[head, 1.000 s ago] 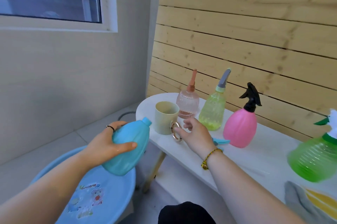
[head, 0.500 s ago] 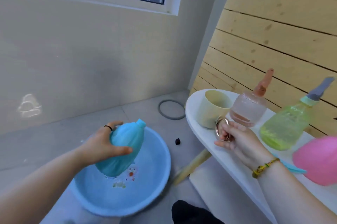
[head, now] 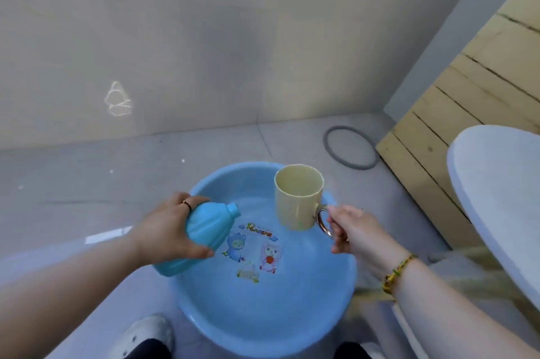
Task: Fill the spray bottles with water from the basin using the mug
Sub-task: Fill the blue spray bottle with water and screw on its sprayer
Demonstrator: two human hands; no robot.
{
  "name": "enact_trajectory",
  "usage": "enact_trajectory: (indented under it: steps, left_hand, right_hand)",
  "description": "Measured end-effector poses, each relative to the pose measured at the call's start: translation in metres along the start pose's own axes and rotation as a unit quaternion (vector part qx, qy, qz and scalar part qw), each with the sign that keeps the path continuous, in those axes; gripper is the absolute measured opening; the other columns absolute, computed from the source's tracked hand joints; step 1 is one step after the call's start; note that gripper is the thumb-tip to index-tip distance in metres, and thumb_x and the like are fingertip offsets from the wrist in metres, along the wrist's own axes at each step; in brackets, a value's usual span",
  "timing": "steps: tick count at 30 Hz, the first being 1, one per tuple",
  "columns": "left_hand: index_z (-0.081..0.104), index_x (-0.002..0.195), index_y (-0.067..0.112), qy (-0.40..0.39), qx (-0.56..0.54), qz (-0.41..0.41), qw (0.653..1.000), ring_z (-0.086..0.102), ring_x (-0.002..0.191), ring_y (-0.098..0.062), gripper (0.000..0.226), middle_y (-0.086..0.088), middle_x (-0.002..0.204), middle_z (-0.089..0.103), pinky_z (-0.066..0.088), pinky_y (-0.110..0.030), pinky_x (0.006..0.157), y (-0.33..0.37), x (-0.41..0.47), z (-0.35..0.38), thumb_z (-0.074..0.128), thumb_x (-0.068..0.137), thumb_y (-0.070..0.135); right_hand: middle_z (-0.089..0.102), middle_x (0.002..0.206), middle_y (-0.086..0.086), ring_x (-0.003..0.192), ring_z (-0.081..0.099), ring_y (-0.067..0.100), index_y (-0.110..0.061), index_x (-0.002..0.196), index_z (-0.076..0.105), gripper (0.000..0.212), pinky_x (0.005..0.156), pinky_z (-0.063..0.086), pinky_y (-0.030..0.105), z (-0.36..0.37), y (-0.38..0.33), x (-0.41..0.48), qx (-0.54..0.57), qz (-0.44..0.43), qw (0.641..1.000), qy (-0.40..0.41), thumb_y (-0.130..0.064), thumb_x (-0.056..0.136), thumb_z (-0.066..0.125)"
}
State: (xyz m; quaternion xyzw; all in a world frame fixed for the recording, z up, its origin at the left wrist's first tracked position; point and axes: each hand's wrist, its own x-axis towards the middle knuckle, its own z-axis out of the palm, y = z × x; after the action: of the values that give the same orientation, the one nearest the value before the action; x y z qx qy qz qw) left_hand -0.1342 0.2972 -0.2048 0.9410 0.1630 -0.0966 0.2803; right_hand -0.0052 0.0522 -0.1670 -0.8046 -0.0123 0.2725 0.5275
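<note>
A round blue basin (head: 263, 326) with cartoon figures on its bottom sits on the floor below me, holding clear water. My left hand (head: 166, 230) grips a blue spray bottle (head: 204, 237) without its spray head, tilted with its open neck pointing up and right over the basin's left side. My right hand (head: 349, 228) holds a pale yellow mug (head: 298, 198) by its metallic handle. The mug hangs upright over the basin's far right part.
The rounded end of a white table (head: 496, 183) reaches in at the right, in front of a wooden slat wall (head: 473, 89). A grey rubber ring (head: 350, 147) lies on the tiled floor behind the basin. My shoe (head: 143, 335) shows at the bottom.
My right hand lifted the mug off the table and carried it left over the basin. The view swung down and left, so the other spray bottles dropped out of sight.
</note>
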Motion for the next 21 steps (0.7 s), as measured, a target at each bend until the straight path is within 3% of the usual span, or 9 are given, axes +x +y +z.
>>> enact_trajectory:
  steps: [4,7,11,13,15,18,21]
  left_hand:
    - [0.028,0.135,0.033,-0.004,0.050,0.001,0.999,0.034,0.127,-0.013,0.116,0.009,0.143,0.027,0.029,-0.019,0.098,-0.021,0.013,0.019,0.034,0.026,0.072]
    - [0.031,0.134,0.032,0.008,0.083,0.013,0.996,0.038,0.121,-0.014,0.113,0.014,0.138,0.039,0.031,-0.022,0.098,-0.035,0.023,0.030,0.032,0.028,0.072]
    - [0.033,0.132,0.034,0.031,0.071,-0.007,0.997,0.040,0.117,-0.014,0.110,0.012,0.128,0.048,0.035,-0.026,0.096,-0.041,0.026,0.029,0.033,0.029,0.071]
    - [0.031,0.133,0.034,0.036,0.056,-0.021,0.998,0.041,0.116,-0.013,0.111,0.011,0.127,0.047,0.036,-0.025,0.093,-0.042,0.027,0.029,0.034,0.028,0.071]
    - [0.030,0.133,0.035,0.044,0.048,-0.022,0.998,0.043,0.115,-0.012,0.109,0.012,0.129,0.045,0.036,-0.024,0.090,-0.040,0.029,0.028,0.038,0.030,0.071]
    - [0.029,0.133,0.036,0.053,0.037,-0.012,0.998,0.043,0.117,-0.011,0.100,0.015,0.131,0.042,0.036,-0.023,0.089,-0.035,0.030,0.030,0.052,0.040,0.064]
    - [0.028,0.133,0.037,0.046,0.034,0.012,0.998,0.041,0.118,-0.009,0.105,0.018,0.132,0.040,0.035,-0.022,0.090,-0.033,0.031,0.036,0.045,0.035,0.071]
  right_hand:
    - [0.033,0.054,0.004,0.039,0.037,0.012,-0.012,0.063,0.039,0.033,0.043,0.043,0.020,0.029,0.042,0.046,-0.106,0.040,0.993,-0.014,-0.019,0.094,0.045]
    - [0.034,0.058,0.005,0.047,0.039,0.017,-0.010,0.067,0.039,0.030,0.037,0.040,0.014,0.044,0.071,0.068,-0.180,0.047,0.982,-0.014,-0.022,0.093,0.047]
    - [0.037,0.058,0.001,0.056,0.042,0.020,-0.009,0.065,0.041,0.032,0.059,0.045,0.031,0.049,0.094,0.080,-0.271,0.034,0.962,-0.015,-0.022,0.093,0.049]
    - [0.038,0.059,0.000,0.061,0.042,0.020,-0.013,0.062,0.037,0.035,0.060,0.041,0.029,0.051,0.102,0.082,-0.318,0.021,0.948,-0.018,-0.024,0.092,0.050]
    - [0.039,0.059,-0.002,0.057,0.038,0.014,-0.016,0.061,0.034,0.037,0.049,0.030,0.017,0.053,0.107,0.081,-0.361,0.005,0.932,-0.023,-0.026,0.093,0.048]
    - [0.040,0.060,-0.004,0.059,0.040,0.014,-0.021,0.062,0.032,0.035,0.048,0.026,0.025,0.055,0.111,0.079,-0.403,-0.001,0.914,-0.037,-0.027,0.095,0.045]
    - [0.040,0.063,-0.004,0.072,0.042,0.022,-0.021,0.066,0.031,0.032,0.057,0.025,0.028,0.058,0.116,0.081,-0.459,0.003,0.886,-0.065,-0.025,0.095,0.041]
